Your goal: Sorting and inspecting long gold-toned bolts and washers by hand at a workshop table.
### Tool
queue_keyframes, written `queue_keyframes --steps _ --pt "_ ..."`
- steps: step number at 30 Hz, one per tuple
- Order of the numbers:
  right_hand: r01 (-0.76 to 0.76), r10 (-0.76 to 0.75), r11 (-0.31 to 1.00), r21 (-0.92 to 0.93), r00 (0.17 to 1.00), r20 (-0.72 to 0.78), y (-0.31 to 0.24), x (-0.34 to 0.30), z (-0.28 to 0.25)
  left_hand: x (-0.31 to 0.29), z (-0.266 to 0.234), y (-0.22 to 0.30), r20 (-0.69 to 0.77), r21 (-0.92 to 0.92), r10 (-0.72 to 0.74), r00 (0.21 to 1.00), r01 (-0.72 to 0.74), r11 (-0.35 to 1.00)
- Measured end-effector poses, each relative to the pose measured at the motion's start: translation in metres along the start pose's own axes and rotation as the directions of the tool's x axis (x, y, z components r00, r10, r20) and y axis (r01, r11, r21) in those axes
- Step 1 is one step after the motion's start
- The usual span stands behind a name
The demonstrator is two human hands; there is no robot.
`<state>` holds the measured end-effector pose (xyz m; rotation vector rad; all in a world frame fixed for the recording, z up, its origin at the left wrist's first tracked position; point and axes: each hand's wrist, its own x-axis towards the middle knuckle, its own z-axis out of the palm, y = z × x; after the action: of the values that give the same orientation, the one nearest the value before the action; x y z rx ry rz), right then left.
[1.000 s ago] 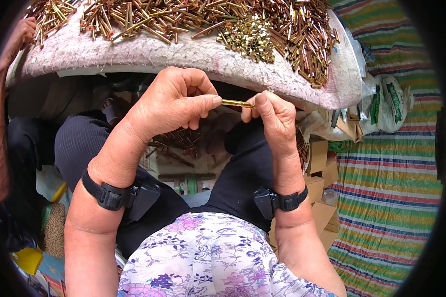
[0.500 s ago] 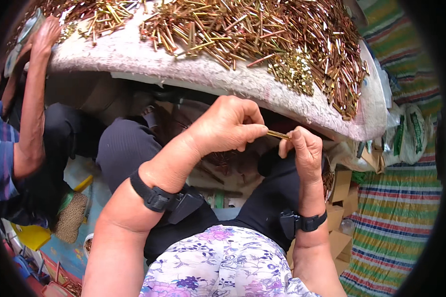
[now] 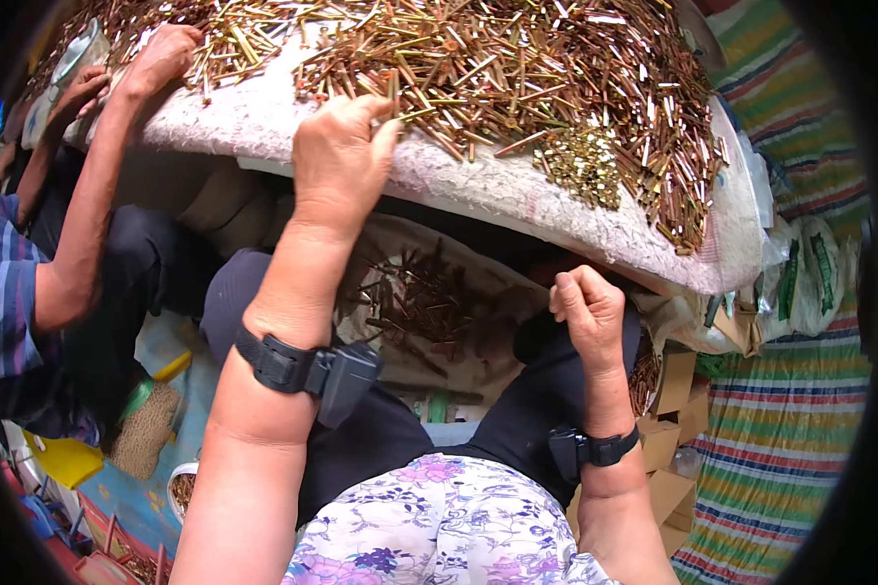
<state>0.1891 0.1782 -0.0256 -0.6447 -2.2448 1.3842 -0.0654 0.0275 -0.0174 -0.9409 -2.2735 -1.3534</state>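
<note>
My left hand (image 3: 341, 161) reaches over the near edge of the padded table, its fingers curled and its thumb and forefinger brought close at the border of a pile of thin gold and copper-coloured metal rods (image 3: 517, 73). Whatever lies between those fingertips is too small to make out. Above my right thigh, apart from the table, my right hand (image 3: 591, 314) is closed with the thumb against the bent fingers; any contents are hidden. A heap of small gold-coloured metal pieces (image 3: 578, 164) lies on the table's pale cloth cover (image 3: 546, 216), in front of the rods.
At the left a co-worker's hand (image 3: 161, 58) is at the rods, the forearm along the table edge. More rods (image 3: 429, 302) lie on cloth below the table. Cardboard boxes (image 3: 665, 468) and a striped sheet (image 3: 780, 419) are on the right.
My left hand has moved up and left from my right hand to the pile. The gold rod between my hands no longer shows there. The co-worker's hand has shifted right.
</note>
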Motion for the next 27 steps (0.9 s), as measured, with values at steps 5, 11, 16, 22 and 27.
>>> queue_keyframes --steps 5,11,16,22,27 --pt "0.031 -0.032 0.995 -0.094 1.0 -0.002 0.0 0.002 0.007 0.001 -0.001 -0.017 0.087 0.122 0.048 0.995 -0.059 0.991" --pt "0.056 -0.067 0.99 -0.129 0.994 -0.086 0.002 -0.002 -0.027 0.004 -0.004 -0.017 0.161 0.162 0.009 0.987 -0.036 0.986" --pt "0.044 -0.289 0.851 -0.524 0.871 -0.397 0.011 0.023 -0.109 -0.008 -0.007 0.027 0.15 -0.085 0.107 0.983 -0.095 0.992" --pt "-0.062 -0.282 0.377 -0.924 0.943 -0.178 0.041 0.07 -0.148 -0.047 0.022 0.065 0.805 -0.411 0.0 0.594 0.558 0.721" --pt "0.162 -0.414 0.278 -0.947 0.91 0.034 0.043 0.07 -0.155 -0.052 0.035 0.073 0.876 -0.402 0.054 0.479 0.664 0.63"
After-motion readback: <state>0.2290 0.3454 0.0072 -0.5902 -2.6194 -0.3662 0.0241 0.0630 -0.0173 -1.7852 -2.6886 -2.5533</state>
